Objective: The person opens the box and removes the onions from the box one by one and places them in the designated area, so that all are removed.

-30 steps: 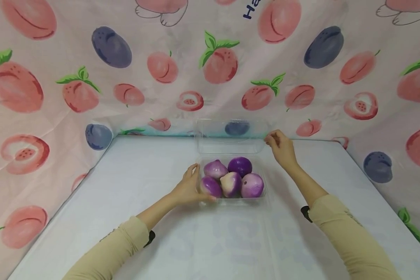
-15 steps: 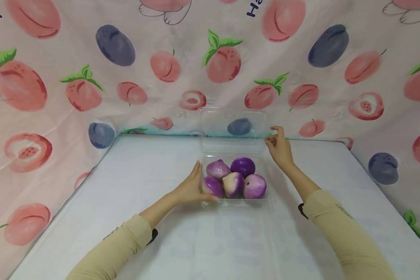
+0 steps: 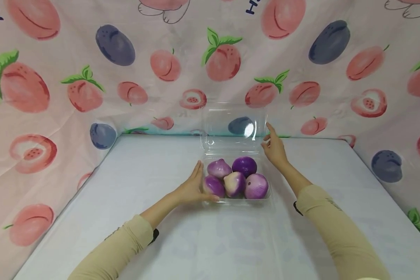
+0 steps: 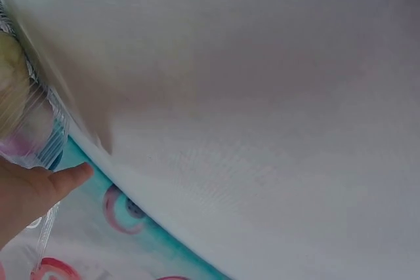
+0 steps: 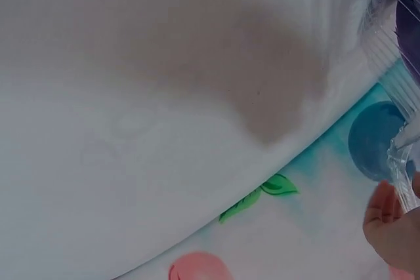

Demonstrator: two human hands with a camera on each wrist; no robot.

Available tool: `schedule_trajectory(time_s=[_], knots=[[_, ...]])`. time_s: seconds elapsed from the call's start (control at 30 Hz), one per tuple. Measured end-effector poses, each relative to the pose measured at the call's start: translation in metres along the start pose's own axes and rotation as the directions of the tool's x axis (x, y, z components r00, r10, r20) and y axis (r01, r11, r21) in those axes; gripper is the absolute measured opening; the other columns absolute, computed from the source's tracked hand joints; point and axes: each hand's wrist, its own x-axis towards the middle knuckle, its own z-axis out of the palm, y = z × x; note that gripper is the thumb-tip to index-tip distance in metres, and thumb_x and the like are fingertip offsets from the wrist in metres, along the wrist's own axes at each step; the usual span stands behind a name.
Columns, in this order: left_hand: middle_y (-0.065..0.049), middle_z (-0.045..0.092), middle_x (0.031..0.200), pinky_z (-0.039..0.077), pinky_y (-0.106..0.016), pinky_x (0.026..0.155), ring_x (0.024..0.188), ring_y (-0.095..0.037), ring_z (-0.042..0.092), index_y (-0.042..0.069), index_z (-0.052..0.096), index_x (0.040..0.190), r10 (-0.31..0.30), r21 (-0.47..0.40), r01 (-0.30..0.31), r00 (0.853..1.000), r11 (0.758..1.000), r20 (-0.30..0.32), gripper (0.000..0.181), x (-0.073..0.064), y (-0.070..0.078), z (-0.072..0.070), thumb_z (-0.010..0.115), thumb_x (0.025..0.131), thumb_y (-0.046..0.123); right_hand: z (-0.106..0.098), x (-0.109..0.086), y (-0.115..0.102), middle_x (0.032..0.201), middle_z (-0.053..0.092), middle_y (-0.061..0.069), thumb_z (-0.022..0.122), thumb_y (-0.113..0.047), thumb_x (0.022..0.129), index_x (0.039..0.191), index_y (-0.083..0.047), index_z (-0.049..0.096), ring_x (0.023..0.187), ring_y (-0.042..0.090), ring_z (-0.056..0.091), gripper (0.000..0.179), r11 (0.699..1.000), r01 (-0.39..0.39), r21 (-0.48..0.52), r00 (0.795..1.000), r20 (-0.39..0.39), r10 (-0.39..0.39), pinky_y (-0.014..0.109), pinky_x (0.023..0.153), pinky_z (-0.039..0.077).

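A clear plastic clamshell container stands mid-table, filled with several purple onions, one of them partly cream-coloured. Its hinged lid is raised at the back, close to upright. My left hand holds the container's left side, thumb along the front edge and fingers along the left wall. At the lid's right edge is my right hand, index finger stretched up along the rim. In the right wrist view the lid's rim runs between thumb and fingers of the right hand.
A white-covered table bears the container. Behind it and at both sides hangs a cloth printed with peaches and plums; the raised lid is close to the back cloth. The table's back edge runs just behind the container.
The lid has tilted up from a lower, backward lean. My right hand has shifted slightly left, its index finger now stretched up along the lid's edge. The left hand keeps its hold.
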Motion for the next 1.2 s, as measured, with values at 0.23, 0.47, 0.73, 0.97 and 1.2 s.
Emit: schedule_trajectory(time_s=[0.23,0.47,0.73,0.97,1.2], knots=[[-0.012,-0.015,0.158,0.029,-0.049,0.113,0.146,-0.030,0.004,0.003,-0.009,0.150,-0.014,0.009,0.014,1.000,1.000,-0.003,0.133,-0.001,0.000,0.001,0.070,0.065,0.070,0.011,-0.005,0.004,0.117,0.039,0.035,0.049,0.000,0.093,0.149,0.004,0.001,0.084,0.038,0.049,0.074,0.989,-0.033,-0.142,0.986,0.160,0.056,0.050,0.074,0.047],[-0.011,-0.017,0.158,0.033,-0.050,0.109,0.145,-0.033,0.008,0.003,-0.008,0.150,-0.016,0.016,0.016,1.000,1.000,-0.002,0.133,-0.005,0.002,0.000,0.070,0.065,0.070,0.020,-0.017,0.006,0.120,0.034,0.042,0.045,-0.001,0.095,0.145,0.013,0.008,0.073,0.035,0.050,0.064,0.981,-0.014,-0.193,0.988,0.149,0.044,0.049,0.065,0.047],[-0.010,-0.015,0.158,0.028,-0.047,0.113,0.146,-0.030,0.005,0.004,-0.010,0.150,0.005,0.010,-0.005,1.000,1.000,0.019,0.132,-0.007,0.002,-0.002,0.072,0.066,0.066,0.022,-0.030,0.005,0.119,0.032,0.045,0.034,-0.002,0.098,0.142,0.019,0.007,0.074,0.041,0.055,0.056,0.972,-0.029,-0.235,0.983,0.169,0.070,0.048,0.065,0.050],[-0.012,-0.016,0.158,0.024,-0.045,0.115,0.146,-0.030,0.003,0.003,-0.010,0.149,0.021,-0.008,-0.021,0.999,1.000,0.030,0.133,-0.008,0.001,-0.001,0.073,0.066,0.066,0.022,-0.034,0.005,0.124,0.030,0.045,0.028,-0.004,0.097,0.142,0.020,0.009,0.067,0.027,0.049,0.053,0.967,-0.099,-0.235,0.966,0.208,0.150,0.041,0.062,0.048],[-0.014,-0.020,0.157,0.019,-0.043,0.117,0.146,-0.031,0.001,0.000,-0.012,0.148,0.038,-0.051,-0.035,0.998,0.998,0.042,0.134,-0.010,0.000,0.001,0.074,0.067,0.063,0.024,-0.034,0.006,0.124,0.033,0.045,0.027,-0.007,0.095,0.141,0.020,0.016,0.075,0.033,0.051,0.054,0.964,-0.135,-0.229,0.959,0.215,0.185,0.046,0.069,0.049]])
